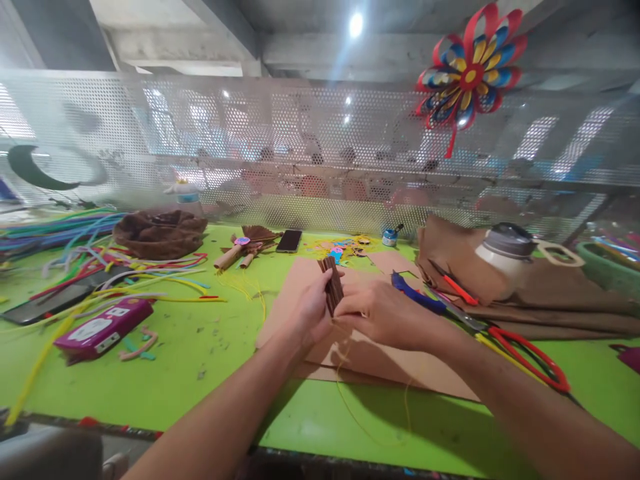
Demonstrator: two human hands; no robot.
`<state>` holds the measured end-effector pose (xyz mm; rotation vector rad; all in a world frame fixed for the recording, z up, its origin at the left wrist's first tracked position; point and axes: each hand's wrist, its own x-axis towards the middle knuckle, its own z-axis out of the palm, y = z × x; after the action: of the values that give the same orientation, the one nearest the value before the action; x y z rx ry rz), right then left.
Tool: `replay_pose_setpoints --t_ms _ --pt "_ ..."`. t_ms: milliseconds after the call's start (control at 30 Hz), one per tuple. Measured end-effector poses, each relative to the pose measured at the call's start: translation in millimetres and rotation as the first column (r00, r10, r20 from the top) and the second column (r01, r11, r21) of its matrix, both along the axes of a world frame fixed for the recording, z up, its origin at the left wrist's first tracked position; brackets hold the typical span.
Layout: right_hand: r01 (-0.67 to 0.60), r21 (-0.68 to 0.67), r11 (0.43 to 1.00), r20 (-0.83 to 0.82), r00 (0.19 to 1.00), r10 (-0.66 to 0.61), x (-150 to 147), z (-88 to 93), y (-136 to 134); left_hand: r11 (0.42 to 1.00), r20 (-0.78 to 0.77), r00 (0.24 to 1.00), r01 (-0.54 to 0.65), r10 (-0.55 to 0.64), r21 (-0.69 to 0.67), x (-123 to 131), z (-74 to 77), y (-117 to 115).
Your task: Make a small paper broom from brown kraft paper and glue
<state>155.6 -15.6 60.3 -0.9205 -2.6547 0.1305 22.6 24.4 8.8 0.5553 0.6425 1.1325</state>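
My left hand (315,308) is closed around a narrow bundle of pleated brown paper (332,287), held upright above the cardboard. At the bundle's lower end my right hand (373,313) is closed, thumb and fingertips pinched against the paper and a thin yellow string (342,393). The string hangs from there in a loose loop over the table's front. Below both hands lies a sheet of brown cardboard (290,300). Red-handled scissors (530,360) rest to the right, close to my right forearm.
Brown paper sheets (565,293) are stacked at right, with a grey-lidded jug (505,253) by them. Blue-handled pliers (417,293) lie near the cardboard. Behind are a phone (289,241), paper fans (255,240) and a glue jar (390,237). Pipe cleaners (135,277) and a purple box (105,328) occupy the left.
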Motion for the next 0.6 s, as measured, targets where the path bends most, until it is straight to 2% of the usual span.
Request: replay_pose_setpoints --t_ms 167,367,600 --pt "0.043 0.093 0.995 -0.014 0.999 -0.042 0.8 8.1 18.3 0.996 0.084 0.993 0.076 -0.079 0.034 3.7 -1.1 0.1" --pt "0.058 0.050 0.997 -0.052 0.997 -0.055 3.7 6.6 25.5 0.998 0.103 0.992 0.067 -0.068 0.018 1.7 -8.7 5.3" --pt "-0.075 -0.047 0.996 -0.063 0.995 0.072 3.7 6.9 10.4 0.999 0.010 0.999 0.034 -0.034 0.017 -4.4 -6.1 4.9"
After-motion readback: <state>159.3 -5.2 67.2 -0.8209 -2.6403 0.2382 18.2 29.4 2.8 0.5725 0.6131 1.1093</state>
